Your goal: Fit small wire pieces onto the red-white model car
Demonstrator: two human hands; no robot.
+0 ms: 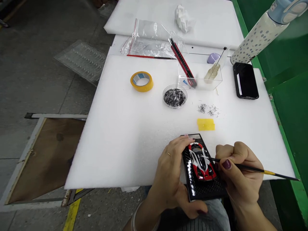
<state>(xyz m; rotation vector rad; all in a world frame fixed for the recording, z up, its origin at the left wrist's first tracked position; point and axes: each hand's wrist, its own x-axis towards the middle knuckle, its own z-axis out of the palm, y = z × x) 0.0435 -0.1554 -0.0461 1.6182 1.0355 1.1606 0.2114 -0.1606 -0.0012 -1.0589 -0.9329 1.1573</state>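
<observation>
A red, white and black model car (203, 162) sits on a black display base (207, 192) at the table's front edge. My left hand (174, 176) grips the base along its left side, fingers at the top and thumb at the bottom corner. Pinched in my right hand (239, 170) is a thin paintbrush (252, 168) with a dark handle and a yellow band. Its tip reaches the middle of the car's top; whether it touches I cannot tell. Beyond the base lies a yellow tape piece (206, 124), with loose black slivers (207, 109) behind it.
A round dish (175, 97) of black slivers and a yellow tape roll (141, 81) lie mid-table. A clear box (201, 84) holds a utility knife (183, 62) and a small bottle (212, 72). At right are a black power bank (245, 81) and a tall drinking bottle (261, 37).
</observation>
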